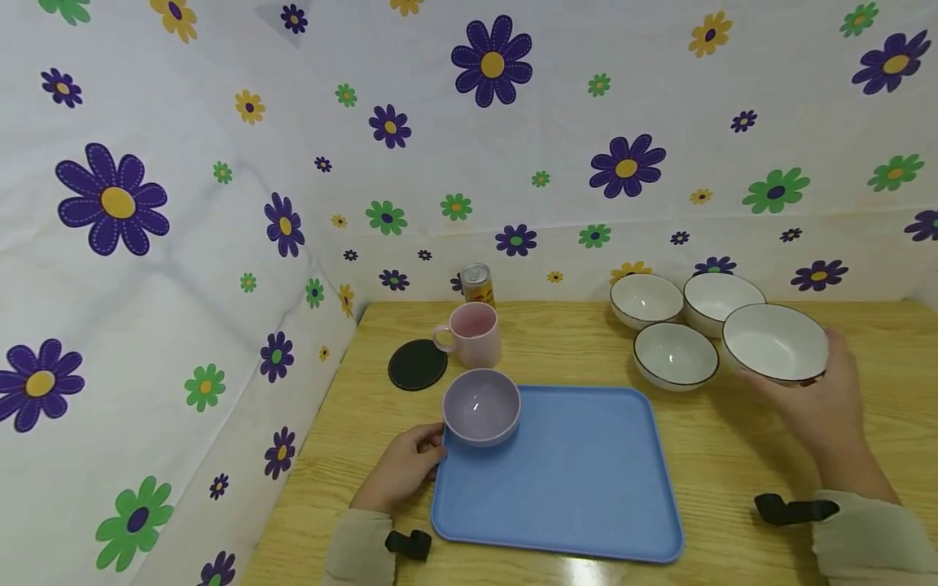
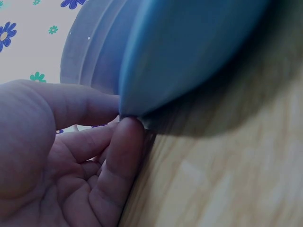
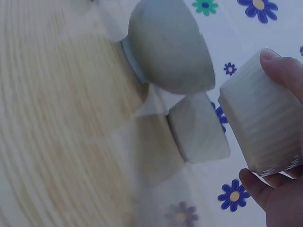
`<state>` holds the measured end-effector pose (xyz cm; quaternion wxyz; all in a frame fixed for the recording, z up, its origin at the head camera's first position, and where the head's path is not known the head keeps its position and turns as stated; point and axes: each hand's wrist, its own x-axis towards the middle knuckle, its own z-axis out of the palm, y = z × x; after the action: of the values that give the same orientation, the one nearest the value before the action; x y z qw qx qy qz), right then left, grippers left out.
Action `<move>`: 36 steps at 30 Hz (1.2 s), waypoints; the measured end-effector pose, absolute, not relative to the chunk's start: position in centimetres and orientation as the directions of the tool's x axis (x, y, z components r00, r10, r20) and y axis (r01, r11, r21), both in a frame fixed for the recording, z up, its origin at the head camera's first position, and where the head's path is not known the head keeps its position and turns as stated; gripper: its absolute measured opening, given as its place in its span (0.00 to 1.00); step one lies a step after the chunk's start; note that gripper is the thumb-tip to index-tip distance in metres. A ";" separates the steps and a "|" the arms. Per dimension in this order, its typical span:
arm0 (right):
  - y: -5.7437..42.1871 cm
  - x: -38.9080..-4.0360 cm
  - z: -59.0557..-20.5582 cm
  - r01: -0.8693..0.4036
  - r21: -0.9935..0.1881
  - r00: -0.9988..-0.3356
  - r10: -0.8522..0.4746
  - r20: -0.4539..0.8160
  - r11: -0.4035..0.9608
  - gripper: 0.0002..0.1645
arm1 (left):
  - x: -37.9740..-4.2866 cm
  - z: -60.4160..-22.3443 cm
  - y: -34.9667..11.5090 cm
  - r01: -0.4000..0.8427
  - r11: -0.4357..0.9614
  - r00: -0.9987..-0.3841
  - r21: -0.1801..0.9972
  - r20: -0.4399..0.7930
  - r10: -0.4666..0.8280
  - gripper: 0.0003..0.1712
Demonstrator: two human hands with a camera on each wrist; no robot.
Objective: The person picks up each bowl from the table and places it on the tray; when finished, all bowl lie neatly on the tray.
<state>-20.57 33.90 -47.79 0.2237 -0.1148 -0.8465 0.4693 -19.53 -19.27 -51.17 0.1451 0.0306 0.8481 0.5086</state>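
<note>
My right hand (image 1: 824, 407) grips a white bowl (image 1: 775, 342) with a dark rim, held above the table at the right. In the right wrist view its ribbed outer wall (image 3: 267, 116) sits between thumb and fingers. My left hand (image 1: 406, 464) pinches the left edge of a blue tray (image 1: 572, 480), and its curled fingers show at that edge in the left wrist view. A purple bowl (image 1: 481, 407) stands upright on the tray's back left corner. Close behind the held bowl are three more white bowls, one nearer (image 1: 675, 356) and two farther back (image 1: 645, 301) (image 1: 721, 303).
A pink mug (image 1: 476, 335) stands behind the purple bowl, with a drink can (image 1: 478, 283) at its back. Left of the mug lies a black round coaster (image 1: 418, 365). Flower-patterned cloth (image 1: 542, 146) walls the wooden table (image 1: 344, 423) at the back and left.
</note>
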 end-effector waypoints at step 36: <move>24.8 -16.5 -46.3 -0.318 -0.795 -0.940 -0.064 0.335 0.517 0.79 | -19.6 -51.1 -19.4 -0.102 0.456 -0.952 0.884 -0.220 0.214 0.26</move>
<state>-16.47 24.84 -46.35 0.1327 0.1108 -0.8607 0.4788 -19.62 -19.44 -51.13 0.1515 0.0334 0.8398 0.5203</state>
